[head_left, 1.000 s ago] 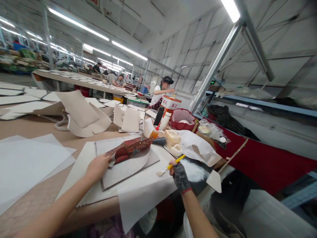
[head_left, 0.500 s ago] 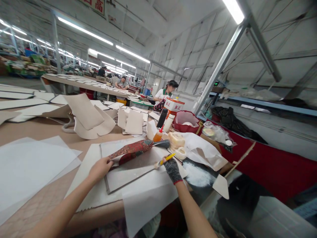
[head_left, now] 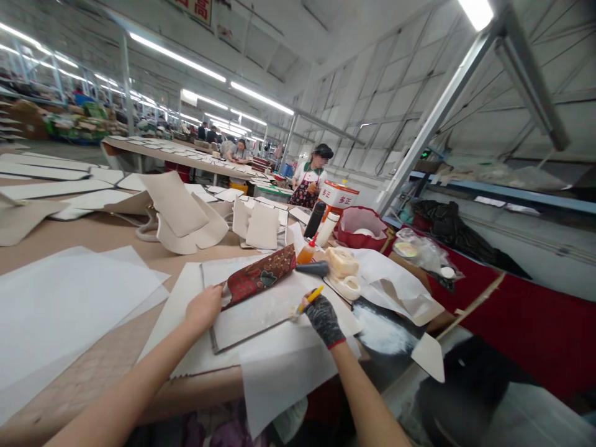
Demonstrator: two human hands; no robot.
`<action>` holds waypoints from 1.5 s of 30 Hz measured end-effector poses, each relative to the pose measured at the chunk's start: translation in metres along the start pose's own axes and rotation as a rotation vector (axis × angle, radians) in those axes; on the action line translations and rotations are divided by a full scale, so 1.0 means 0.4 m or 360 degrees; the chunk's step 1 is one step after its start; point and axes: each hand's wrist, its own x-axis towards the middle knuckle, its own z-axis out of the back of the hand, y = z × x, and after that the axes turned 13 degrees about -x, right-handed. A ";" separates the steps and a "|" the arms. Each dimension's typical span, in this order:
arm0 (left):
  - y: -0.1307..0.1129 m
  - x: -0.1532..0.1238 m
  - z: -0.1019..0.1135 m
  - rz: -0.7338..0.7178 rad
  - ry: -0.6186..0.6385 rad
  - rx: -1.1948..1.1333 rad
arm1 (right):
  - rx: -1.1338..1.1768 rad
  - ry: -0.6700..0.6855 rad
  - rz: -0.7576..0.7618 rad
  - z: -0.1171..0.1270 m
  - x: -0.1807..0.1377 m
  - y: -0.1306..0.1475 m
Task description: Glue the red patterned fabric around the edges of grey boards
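Note:
My bare left hand point(head_left: 205, 305) grips the left end of a red patterned fabric piece point(head_left: 261, 278), which is lifted and curled back over a pale panel point(head_left: 251, 320) with dark edges. My right hand point(head_left: 323, 320), in a dark grey knitted glove with a red cuff, is closed round a brush with a yellow handle point(head_left: 315, 294). The brush's pale tip is at the panel's right part, near its front edge. Beneath the panel lie white sheets point(head_left: 284, 372). To the right of my gloved hand, a dark surface point(head_left: 386, 332) carries a smeared white paste.
Behind the panel stand an orange bottle with a red nozzle point(head_left: 307, 249), a black bottle point(head_left: 315, 218), a roll of tape point(head_left: 350, 287) and a red container point(head_left: 361, 228). Cut pale pieces point(head_left: 179, 214) and paper sheets point(head_left: 69, 298) cover the left. A co-worker point(head_left: 313, 177) stands beyond.
The red fabric is folded up higher, showing more of its patterned side, and my left hand has turned with it. The brush stays close to the panel's front edge. The whole view has shifted slightly.

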 end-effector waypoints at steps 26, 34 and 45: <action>-0.011 -0.023 -0.010 -0.0467 -0.0046 0.0049 | 0.0173 0.0507 0.0586 -0.108 -0.148 0.301; 0.004 -0.010 0.002 -0.0397 0.0211 -0.0123 | 0.0193 0.0361 0.0402 -0.111 -0.068 0.146; -0.026 -0.029 0.031 -0.0605 0.0592 0.0020 | -0.0352 -0.0308 -0.0097 0.043 0.145 -0.187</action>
